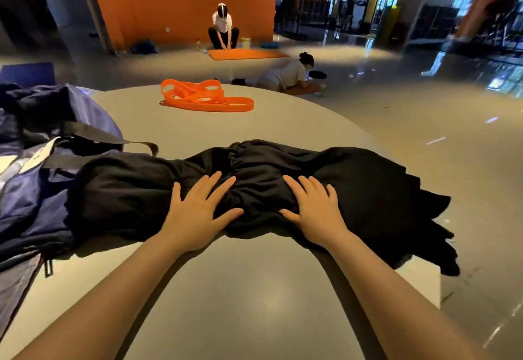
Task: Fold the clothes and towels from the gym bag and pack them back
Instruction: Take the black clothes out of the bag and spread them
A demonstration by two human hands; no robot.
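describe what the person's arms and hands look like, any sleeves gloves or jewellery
Both forearms are bare up to the frame edge: no sleeves show. The left hand and right hand wear no gloves, and no rings, watch or bracelets can be seen. Fingernails look short and unpainted, as far as the picture shows.

Clearance: open tabletop (pixel 240 289) near edge and centre.
Black garment (pixel 353 189) spans the width mid-table; navy gym bag (pixel 42 189) blocks the left side, touching the garment; orange strap (pixel 206 99) lies beyond, well apart, bare surface between.
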